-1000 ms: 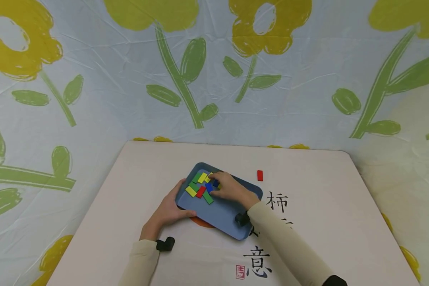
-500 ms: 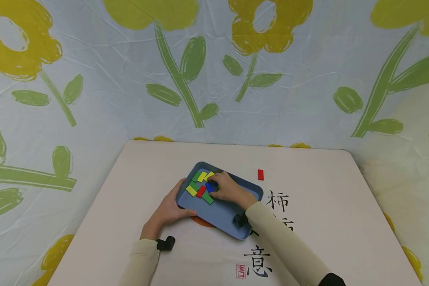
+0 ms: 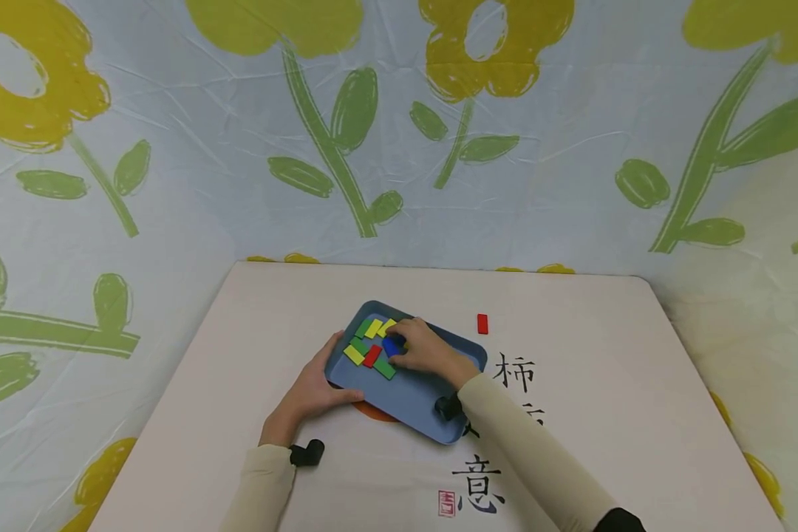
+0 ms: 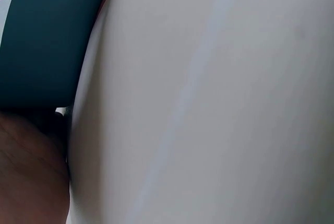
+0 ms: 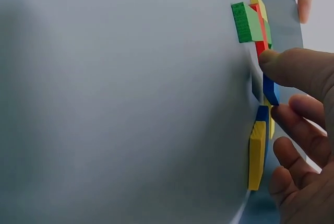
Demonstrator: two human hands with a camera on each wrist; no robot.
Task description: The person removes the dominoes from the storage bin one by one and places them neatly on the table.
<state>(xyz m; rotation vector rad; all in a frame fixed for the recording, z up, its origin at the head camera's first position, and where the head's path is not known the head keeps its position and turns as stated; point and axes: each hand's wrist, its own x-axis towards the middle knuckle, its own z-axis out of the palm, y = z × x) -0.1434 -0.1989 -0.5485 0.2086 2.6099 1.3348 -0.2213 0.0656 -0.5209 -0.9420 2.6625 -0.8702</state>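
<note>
1. Your left hand [image 3: 312,384] grips the left end of the tray [image 3: 415,406], its long axis running far left to near right.
2. Your right hand [image 3: 431,350] pinches a blue block [image 5: 270,89] within the tray's far half; the right wrist view shows a yellow block [image 5: 257,156] that the head view mostly hides.
3. Farther right, a red block [image 3: 482,324] points near to far.

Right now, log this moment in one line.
left hand: holds tray; right hand: pinches blue block; one red block: on table, outside tray
</note>
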